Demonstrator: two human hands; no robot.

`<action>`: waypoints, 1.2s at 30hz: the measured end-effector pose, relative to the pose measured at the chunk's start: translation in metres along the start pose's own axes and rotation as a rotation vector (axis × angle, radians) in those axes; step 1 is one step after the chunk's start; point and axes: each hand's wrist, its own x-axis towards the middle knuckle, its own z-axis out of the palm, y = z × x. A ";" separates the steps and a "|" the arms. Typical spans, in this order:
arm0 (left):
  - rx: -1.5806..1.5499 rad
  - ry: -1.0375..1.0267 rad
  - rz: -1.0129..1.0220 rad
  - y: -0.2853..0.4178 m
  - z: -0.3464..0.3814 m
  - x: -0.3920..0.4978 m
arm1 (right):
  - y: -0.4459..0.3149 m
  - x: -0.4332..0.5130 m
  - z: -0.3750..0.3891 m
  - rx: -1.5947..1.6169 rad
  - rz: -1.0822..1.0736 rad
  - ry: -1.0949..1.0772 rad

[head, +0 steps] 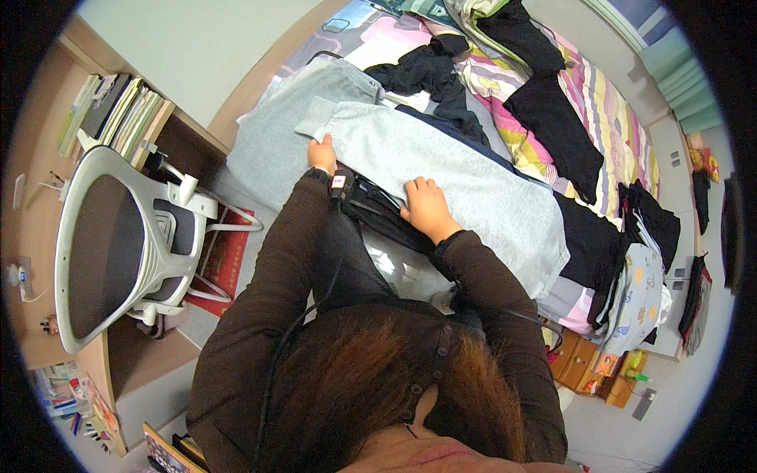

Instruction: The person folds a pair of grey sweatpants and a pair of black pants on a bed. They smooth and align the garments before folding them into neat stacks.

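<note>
A pair of light grey sweatpants [473, 171] lies lengthwise before me, folded, with its ribbed cuff [316, 117] at the left. My left hand [322, 155] grips the near edge of the sweatpants just below that cuff. Farther right, my right hand [429, 207] rests on the same near edge, palm down with the fingers bent over the cloth; whether it pinches the fabric is hidden. Beneath the cuff end spreads another grey garment [266, 130], which hangs over the bed's edge. Dark cloth [384, 216] shows below the sweatpants between my hands.
Black garments [550, 124] lie scattered over the striped bedding [609, 112]. A stack of folded clothes [633, 295] sits at the bed's right end. To my left stand a white-framed office chair [100, 248] and a shelf with books [127, 115]. A dark cable [278, 360] runs along my body.
</note>
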 end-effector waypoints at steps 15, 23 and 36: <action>-0.635 -0.313 0.141 0.058 -0.043 0.046 | 0.022 -0.030 -0.039 0.175 -0.135 0.230; 0.388 -0.221 -0.094 -0.009 -0.069 0.077 | 0.042 -0.030 -0.018 0.222 -0.043 -0.203; 0.354 -0.292 -0.214 0.004 -0.071 0.063 | 0.197 -0.001 -0.021 0.833 0.844 0.090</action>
